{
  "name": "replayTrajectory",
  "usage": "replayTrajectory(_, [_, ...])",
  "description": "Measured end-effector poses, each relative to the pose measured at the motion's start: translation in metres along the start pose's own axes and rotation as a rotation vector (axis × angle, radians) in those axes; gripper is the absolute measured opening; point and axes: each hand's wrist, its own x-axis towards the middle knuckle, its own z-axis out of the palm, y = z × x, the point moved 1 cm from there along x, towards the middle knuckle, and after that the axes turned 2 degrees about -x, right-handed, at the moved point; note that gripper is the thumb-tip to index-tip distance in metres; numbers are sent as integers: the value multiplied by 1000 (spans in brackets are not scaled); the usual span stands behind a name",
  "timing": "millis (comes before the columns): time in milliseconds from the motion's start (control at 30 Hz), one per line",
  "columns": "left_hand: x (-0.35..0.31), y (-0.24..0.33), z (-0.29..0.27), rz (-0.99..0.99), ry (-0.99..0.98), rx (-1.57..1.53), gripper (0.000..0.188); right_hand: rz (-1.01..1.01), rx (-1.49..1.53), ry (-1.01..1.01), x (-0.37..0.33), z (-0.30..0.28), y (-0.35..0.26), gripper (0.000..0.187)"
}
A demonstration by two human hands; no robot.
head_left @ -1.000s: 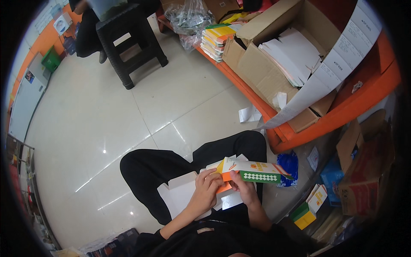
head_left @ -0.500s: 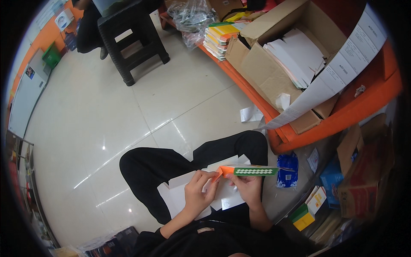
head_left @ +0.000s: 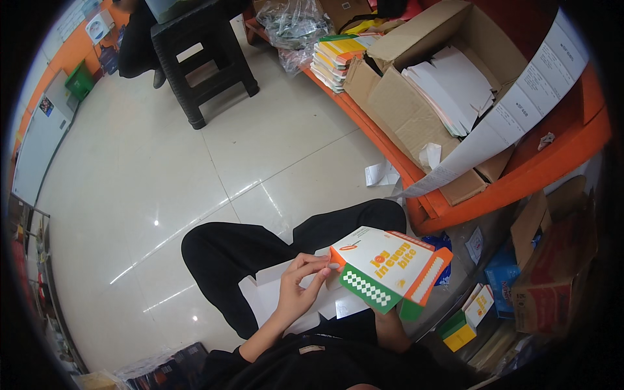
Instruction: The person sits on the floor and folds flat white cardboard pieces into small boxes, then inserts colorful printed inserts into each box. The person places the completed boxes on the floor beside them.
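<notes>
A partly folded paperboard carton (head_left: 383, 263), white with green and orange side flaps and yellow lettering, is tilted above my lap with its printed face up. My left hand (head_left: 301, 286) pinches at the carton's orange left corner, thumb and fingers close together. Something small and pale shows at those fingertips, too little to name. From below, my right hand (head_left: 382, 311) supports the carton; its fingers are mostly hidden behind the board. Flat white carton blanks (head_left: 266, 296) lie on my lap under both hands, plain side up.
At the right, an orange bench (head_left: 448, 211) bears an open cardboard box (head_left: 406, 114) of carton blanks, with a long printed paper strip (head_left: 513, 117) across it. Near my right knee are a folded carton (head_left: 467, 318) and brown boxes (head_left: 546, 292). A black stool (head_left: 195, 65) stands ahead.
The carton has turned from edge-on to show its broad printed face, swinging down over my right hand. My left hand stays at its orange corner.
</notes>
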Motion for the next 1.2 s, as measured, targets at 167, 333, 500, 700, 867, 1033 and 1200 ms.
replayTrajectory(167, [-2, 3, -1, -17, 16, -2, 14, 10, 22, -5, -1, 5, -8, 41])
replayTrajectory(333, [-4, 3, 2, -78, 70, -38, 13, 23, 22, -8, -2, 9, -10, 41])
replayTrajectory(500, [-4, 4, 5, -20, 118, -23, 14, 22, 39, -7, 1, 12, -5, 42])
replayTrajectory(700, [-2, 9, 0, 14, 68, 7, 16, 32, 31, -9, 1, 13, -7, 43])
replayTrajectory(867, [0, 8, -6, 58, -22, 61, 17, 32, 40, -5, 0, 15, -5, 44])
replayTrajectory(1033, [0, 7, -9, 61, -36, 55, 16, 40, 29, -11, 0, 16, -7, 45])
replayTrajectory(1200, [-2, 8, -7, 82, -21, 87, 16, 40, 34, -11, 0, 19, -4, 46])
